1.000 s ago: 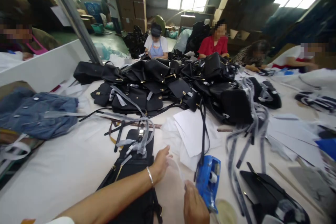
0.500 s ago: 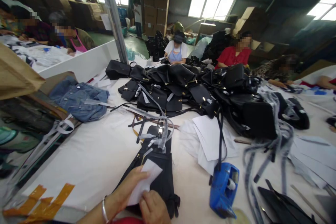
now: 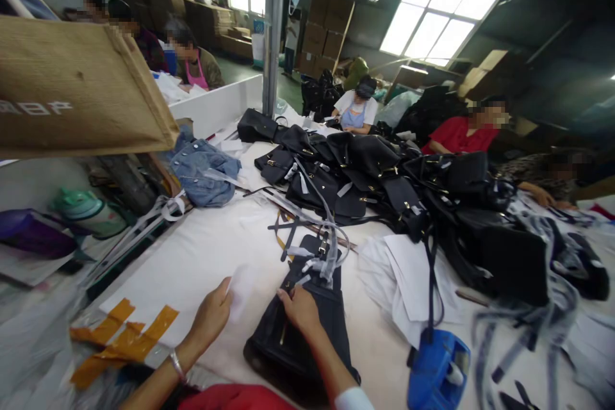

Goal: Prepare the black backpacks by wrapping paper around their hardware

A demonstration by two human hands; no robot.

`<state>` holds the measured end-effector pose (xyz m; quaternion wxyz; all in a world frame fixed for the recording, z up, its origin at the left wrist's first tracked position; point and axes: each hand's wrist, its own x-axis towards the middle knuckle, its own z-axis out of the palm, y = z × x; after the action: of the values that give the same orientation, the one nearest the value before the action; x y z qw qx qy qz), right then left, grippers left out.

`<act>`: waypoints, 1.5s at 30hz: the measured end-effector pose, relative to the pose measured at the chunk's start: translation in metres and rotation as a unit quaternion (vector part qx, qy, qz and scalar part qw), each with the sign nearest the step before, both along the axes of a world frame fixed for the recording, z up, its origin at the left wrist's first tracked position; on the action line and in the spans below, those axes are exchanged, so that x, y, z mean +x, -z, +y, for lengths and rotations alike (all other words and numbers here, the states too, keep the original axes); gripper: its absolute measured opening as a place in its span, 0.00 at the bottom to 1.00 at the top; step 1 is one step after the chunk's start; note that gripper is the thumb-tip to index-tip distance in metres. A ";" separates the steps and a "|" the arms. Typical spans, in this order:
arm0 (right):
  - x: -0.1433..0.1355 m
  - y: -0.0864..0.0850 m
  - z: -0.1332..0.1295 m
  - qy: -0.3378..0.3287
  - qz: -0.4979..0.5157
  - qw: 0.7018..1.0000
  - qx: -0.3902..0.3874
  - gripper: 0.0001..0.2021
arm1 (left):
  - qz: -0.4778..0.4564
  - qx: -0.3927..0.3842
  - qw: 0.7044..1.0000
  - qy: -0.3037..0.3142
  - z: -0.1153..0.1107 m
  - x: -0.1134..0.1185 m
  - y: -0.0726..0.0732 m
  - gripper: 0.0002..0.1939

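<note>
A black backpack (image 3: 321,327) with a gold zip lies on the white-covered table before me, its flap folded back and its buckle wrapped in clear plastic. On its upper front, my right hand (image 3: 302,309) is closed at the pocket edge, thumb to the left; the exact spot gripped is partly hidden. My left hand (image 3: 212,312), with a bracelet at the wrist, pinches a sheet of white paper (image 3: 243,288) in the air left of the backpack. The paper is blurred by motion.
Black bags (image 3: 365,166) are heaped across the table's far side. A blue tape dispenser (image 3: 439,368) and white paper sheets (image 3: 413,275) lie to the right. A denim garment (image 3: 204,170), brown bag (image 3: 86,90) and metal post (image 3: 273,32) stand left. Co-workers sit beyond.
My right hand has left the paper and moved up onto the backpack. My left hand has carried the paper left, off the backpack. The view has swung left.
</note>
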<state>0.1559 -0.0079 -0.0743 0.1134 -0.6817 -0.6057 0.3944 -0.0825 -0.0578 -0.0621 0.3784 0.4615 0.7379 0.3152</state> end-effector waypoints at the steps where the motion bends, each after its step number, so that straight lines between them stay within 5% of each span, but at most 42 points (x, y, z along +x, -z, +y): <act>1: -0.005 0.006 0.007 0.003 0.002 1.000 -0.017 0.14 | 0.014 -0.001 1.000 0.010 0.003 -0.007 0.005 0.27; 4: -0.011 0.016 0.014 0.011 0.042 0.998 -0.040 0.12 | -0.031 0.023 0.999 0.016 0.014 -0.012 0.011 0.26; 9: -0.005 0.002 -0.001 0.046 0.173 0.983 -0.034 0.16 | -0.300 0.013 0.954 -0.019 0.032 0.015 -0.005 0.20; 11: -0.005 -0.006 -0.009 0.082 0.294 0.952 -0.036 0.18 | -0.386 -0.018 0.922 -0.003 0.034 0.033 -0.014 0.19; 14: -0.008 -0.018 -0.017 0.141 0.476 0.866 -0.060 0.17 | -0.463 -0.041 0.884 0.045 0.030 0.060 -0.027 0.18; 16: -0.011 -0.027 -0.017 0.147 0.506 0.847 -0.070 0.18 | -0.486 -0.042 0.869 0.083 0.027 0.074 -0.034 0.16; 21: -0.010 -0.049 -0.004 0.080 0.415 0.906 -0.007 0.18 | -0.488 -0.040 0.860 0.144 0.028 0.086 -0.046 0.11; 27: -0.004 -0.060 0.006 0.066 0.216 0.965 0.136 0.15 | -0.487 -0.069 0.861 0.128 0.035 0.077 -0.051 0.21; 30: -0.001 -0.057 0.006 0.080 0.187 0.963 0.179 0.14 | -0.485 -0.069 0.863 0.126 0.036 0.073 -0.054 0.20; 36: 0.000 -0.045 0.008 0.123 0.346 0.927 0.076 0.15 | -0.493 -0.071 0.857 0.131 0.033 0.069 -0.051 0.20; 45: 0.001 -0.025 0.010 0.175 0.352 0.919 0.032 0.18 | -0.498 -0.087 0.850 0.149 0.030 0.068 -0.036 0.19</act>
<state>0.1574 0.0025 -0.0497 0.4080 -0.5903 -0.4099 0.5631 -0.0147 -0.0274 -0.0262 0.7760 0.3123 0.3972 0.3775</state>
